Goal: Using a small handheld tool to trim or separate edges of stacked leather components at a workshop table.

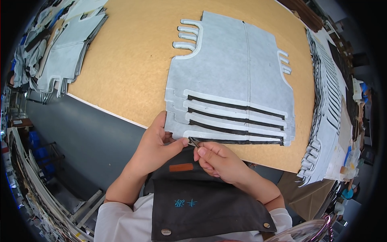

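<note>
A pale grey fabric panel (pixel 225 68) lies on the table in front of me, with a seam down its middle, tabbed cutouts at both sides and several black-edged slits near its front edge. My left hand (pixel 157 143) grips the panel's near left corner, thumb on top and fingers curled under it. My right hand (pixel 215 159) is closed round a small, dark pointed metal tool (pixel 194 142), whose exact kind I cannot make out. The tool's tip touches or nearly touches the panel's front edge beside my left thumb.
The panel rests on a tan tabletop (pixel 129 52) with a pale edge. Stacks of similar grey panels lie at the far left (pixel 66 56) and along the right side (pixel 322 125). A metal-framed rack (pixel 84 213) stands on the floor at lower left.
</note>
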`<state>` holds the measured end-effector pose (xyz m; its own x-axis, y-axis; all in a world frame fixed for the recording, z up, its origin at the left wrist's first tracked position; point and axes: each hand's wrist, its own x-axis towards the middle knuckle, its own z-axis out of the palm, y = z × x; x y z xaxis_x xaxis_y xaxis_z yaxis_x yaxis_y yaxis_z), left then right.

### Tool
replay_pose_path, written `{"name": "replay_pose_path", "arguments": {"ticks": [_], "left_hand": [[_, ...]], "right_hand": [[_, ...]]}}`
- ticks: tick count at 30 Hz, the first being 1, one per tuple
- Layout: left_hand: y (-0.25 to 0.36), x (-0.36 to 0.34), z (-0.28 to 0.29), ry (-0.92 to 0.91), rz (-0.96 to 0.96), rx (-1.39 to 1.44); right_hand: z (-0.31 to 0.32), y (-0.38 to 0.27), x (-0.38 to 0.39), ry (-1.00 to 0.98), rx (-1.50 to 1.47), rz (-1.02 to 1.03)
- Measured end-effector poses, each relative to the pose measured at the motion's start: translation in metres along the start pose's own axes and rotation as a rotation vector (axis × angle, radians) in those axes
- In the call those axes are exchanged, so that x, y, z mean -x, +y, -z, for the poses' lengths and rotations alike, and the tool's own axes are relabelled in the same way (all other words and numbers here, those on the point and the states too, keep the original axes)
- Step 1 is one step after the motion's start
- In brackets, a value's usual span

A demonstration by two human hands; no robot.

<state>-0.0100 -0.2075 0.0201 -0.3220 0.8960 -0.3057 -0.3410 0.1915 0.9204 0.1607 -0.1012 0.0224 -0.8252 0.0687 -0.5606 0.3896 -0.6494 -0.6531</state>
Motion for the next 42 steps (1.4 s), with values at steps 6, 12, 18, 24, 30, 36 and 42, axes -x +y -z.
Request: {"name": "replay_pose_path", "arguments": {"ticks": [6, 12, 18, 24, 30, 36, 42], "left_hand": [[0.003, 0.014, 0.004, 0.125, -0.054, -0.194], [0.005, 0.034, 0.013, 0.168, 0.097, 0.162], [0.006, -0.002, 0.003, 0.097, 0.062, 0.068], [0.010, -0.023, 0.002, 0.056, 0.049, -0.277], [0.010, -0.023, 0.008, 0.006, 0.030, -0.150], [0.010, -0.023, 0.008, 0.002, 0.039, -0.133], [0.011, -0.023, 0.009, -0.010, 0.046, -0.122]], "right_hand": [[0.006, -0.006, 0.010, -0.042, 0.060, -0.032], [0.021, -0.032, 0.025, 0.061, -0.015, 0.052], [0.021, -0.027, 0.013, -0.090, 0.012, -0.064], [0.018, -0.029, 0.001, -0.072, -0.060, -0.149], [0.016, -0.034, -0.011, -0.088, -0.066, -0.116], [0.015, -0.028, -0.012, -0.087, -0.088, -0.076], [0.012, -0.029, -0.012, -0.044, -0.051, -0.060]]}}
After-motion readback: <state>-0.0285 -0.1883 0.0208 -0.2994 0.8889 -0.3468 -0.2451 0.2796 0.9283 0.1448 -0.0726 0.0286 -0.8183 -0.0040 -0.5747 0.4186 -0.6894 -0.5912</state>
